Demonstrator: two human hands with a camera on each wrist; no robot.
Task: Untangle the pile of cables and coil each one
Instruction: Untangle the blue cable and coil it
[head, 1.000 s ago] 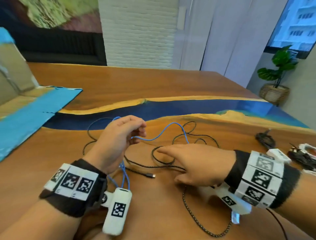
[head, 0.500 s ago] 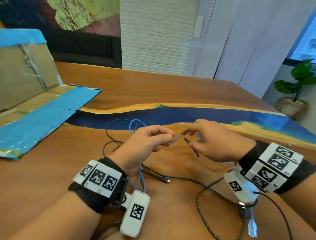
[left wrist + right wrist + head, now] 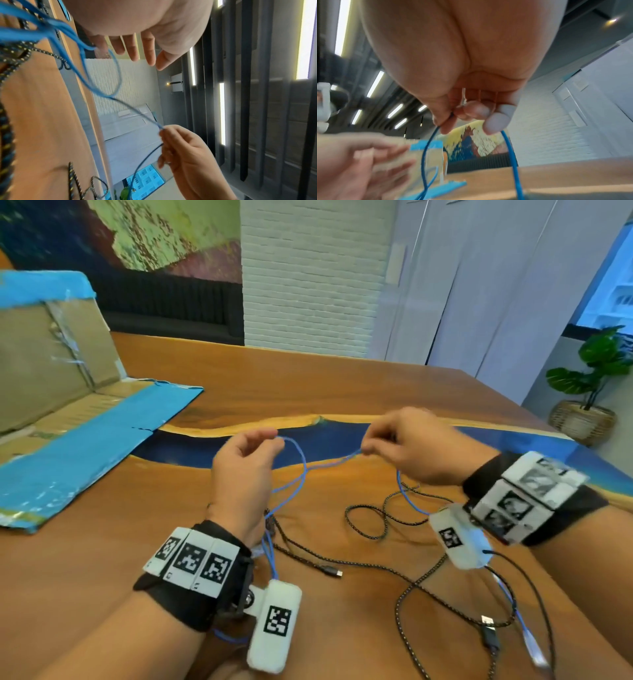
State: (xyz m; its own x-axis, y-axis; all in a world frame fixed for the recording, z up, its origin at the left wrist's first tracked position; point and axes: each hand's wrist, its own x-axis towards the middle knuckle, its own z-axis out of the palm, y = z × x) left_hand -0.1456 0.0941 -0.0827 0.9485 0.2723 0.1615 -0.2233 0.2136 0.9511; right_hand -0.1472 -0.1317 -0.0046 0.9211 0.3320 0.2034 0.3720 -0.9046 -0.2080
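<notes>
Blue cable (image 3: 301, 474) stretches across mid-frame between left hand (image 3: 245, 470) and right hand (image 3: 411, 448), both grips pinching it.

You see a flat brown cardboard box with blue tape (image 3: 68, 419) on your wooden table with a blue stripe (image 3: 308, 378), a green plant in a woven basket (image 3: 589, 392), a white brick wall (image 3: 308, 275)

Both hands raised, apart: left hand (image 3: 245, 470) w/ thumb and forefinger pinched, right hand (image 3: 409, 448) pinching too, wrists banded.
</notes>
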